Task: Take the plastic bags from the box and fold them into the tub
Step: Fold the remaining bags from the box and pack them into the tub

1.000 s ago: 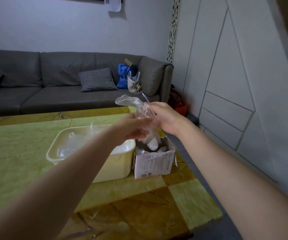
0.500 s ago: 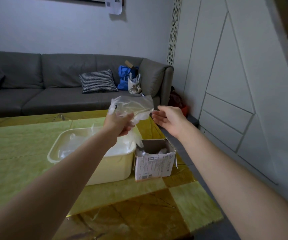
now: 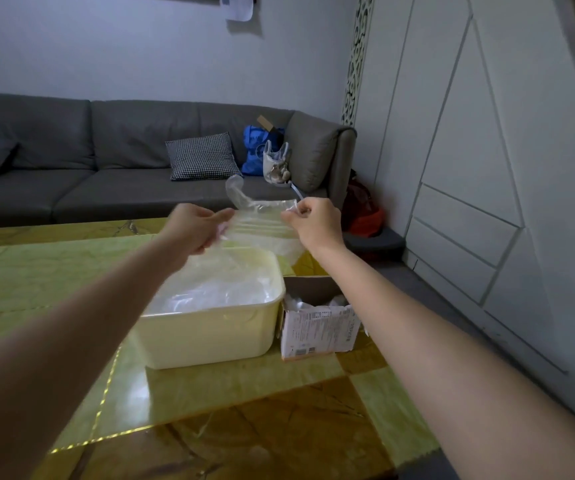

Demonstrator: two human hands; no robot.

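Clear bag (image 3: 262,223) stretched in the air above the tub (image 3: 210,327), left hand (image 3: 192,230) pinching one edge, right hand (image 3: 315,221) pinching the other, box (image 3: 319,332) just right of tub on the table (image 3: 244,393), box's printed label too small to read, more bags inside both.

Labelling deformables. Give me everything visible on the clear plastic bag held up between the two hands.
The thin, see-through, crinkled plastic bag is stretched roughly flat in the air between the hands, above the far rim of the cream plastic tub. The left hand grips its left edge and the right hand pinches its top right corner. A loose flap curls up from the top edge, and the lower part hangs toward the tub. Whether it touches the tub is unclear.
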